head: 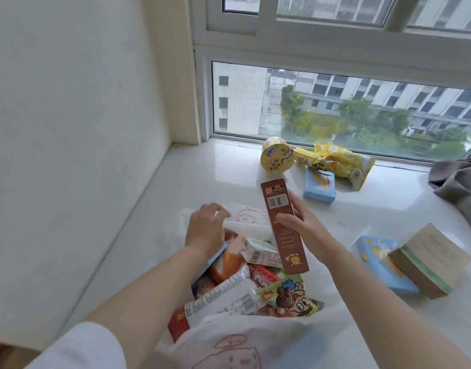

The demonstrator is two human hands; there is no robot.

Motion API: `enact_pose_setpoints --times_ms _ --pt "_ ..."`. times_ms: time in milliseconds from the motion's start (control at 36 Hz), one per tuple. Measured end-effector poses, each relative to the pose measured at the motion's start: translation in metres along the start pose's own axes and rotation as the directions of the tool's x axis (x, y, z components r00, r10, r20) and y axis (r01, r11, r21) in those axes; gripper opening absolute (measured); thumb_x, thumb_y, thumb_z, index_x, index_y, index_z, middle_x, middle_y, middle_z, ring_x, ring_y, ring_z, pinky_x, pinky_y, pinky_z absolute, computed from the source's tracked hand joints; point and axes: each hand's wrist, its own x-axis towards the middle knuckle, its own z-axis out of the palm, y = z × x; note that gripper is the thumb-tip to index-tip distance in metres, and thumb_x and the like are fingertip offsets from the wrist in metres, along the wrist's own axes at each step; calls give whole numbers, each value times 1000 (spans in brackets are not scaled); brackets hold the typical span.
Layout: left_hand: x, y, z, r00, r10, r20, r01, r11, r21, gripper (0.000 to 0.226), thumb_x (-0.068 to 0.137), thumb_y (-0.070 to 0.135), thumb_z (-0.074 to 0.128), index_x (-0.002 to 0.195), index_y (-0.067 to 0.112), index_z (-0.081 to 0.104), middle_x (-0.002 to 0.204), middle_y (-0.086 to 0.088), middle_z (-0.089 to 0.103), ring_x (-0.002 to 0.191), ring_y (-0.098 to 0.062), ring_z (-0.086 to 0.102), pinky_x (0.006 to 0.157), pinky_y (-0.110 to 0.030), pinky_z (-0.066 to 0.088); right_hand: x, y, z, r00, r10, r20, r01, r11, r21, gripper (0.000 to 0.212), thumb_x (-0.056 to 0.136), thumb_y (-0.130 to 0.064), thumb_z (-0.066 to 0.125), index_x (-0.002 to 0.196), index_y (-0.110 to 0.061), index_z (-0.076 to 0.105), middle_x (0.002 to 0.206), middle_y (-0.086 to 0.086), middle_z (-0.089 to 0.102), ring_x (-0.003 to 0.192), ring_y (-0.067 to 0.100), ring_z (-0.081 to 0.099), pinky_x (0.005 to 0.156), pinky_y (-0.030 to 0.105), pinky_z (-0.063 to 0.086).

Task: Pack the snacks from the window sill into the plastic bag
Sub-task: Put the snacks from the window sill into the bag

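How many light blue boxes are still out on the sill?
2: one light blue box beside the yellow bags near the window, another on the right against the book. More may be hidden in the plastic bag.

A thick book with green-tinged page edges lies at the right of the ledge, its near corner resting on something beside it. A grey cloth, perhaps a garment, is bunched at the far right edge. Behind, a white-framed window looks out on pale buildings and green trees. A plain white wall closes the left side
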Motion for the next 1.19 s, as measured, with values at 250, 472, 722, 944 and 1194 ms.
enact_pose_setpoints --times_ms 250,472,722,944,1194 --pt "35 -27 1 903 -225 366 77 923 376 44 93 26 43 136 30 41 142 -1 39 132 -21 35 113 -54 11 0 9 34 982 -83 168 166 801 -576 103 57 -68 63 145 -44 16 130 -10 45 113 8 51 97 32 45" --pt "55 -45 -24 900 -390 193 404 914 -34 35 92 9 32 118 21 53 114 -13 60 98 -32 58 72 -31 42 13 9 48 927 -30 373 364 305 -880 99 65 -76 48 148 -40 7 141 -4 33 118 19 38 102 32 31" --pt "63 -52 -49 965 -257 43 261 946 -190 21 95 24 41 100 23 61 98 -7 67 87 -28 59 63 -30 39 43 -2 85 895 -35 444 444 132 -886 58 89 -59 45 139 -30 43 148 -1 36 134 23 32 114 41 16" --pt "63 -35 -47 958 -284 31 282 920 -272 24 95 33 45 101 21 65 98 -4 68 90 -26 60 70 -31 45 55 3 102 999 29 29 29 -20 -999 41 89 -29 51 127 -12 49 120 8 52 113 31 45 97 58 33" --pt "59 -18 -41 963 -268 40 268 921 -282 27 96 33 42 93 18 64 94 -6 66 88 -27 58 67 -31 41 47 12 84 983 -124 135 179 501 -847 42 96 -21 43 138 -20 42 142 0 37 124 21 39 101 35 38"
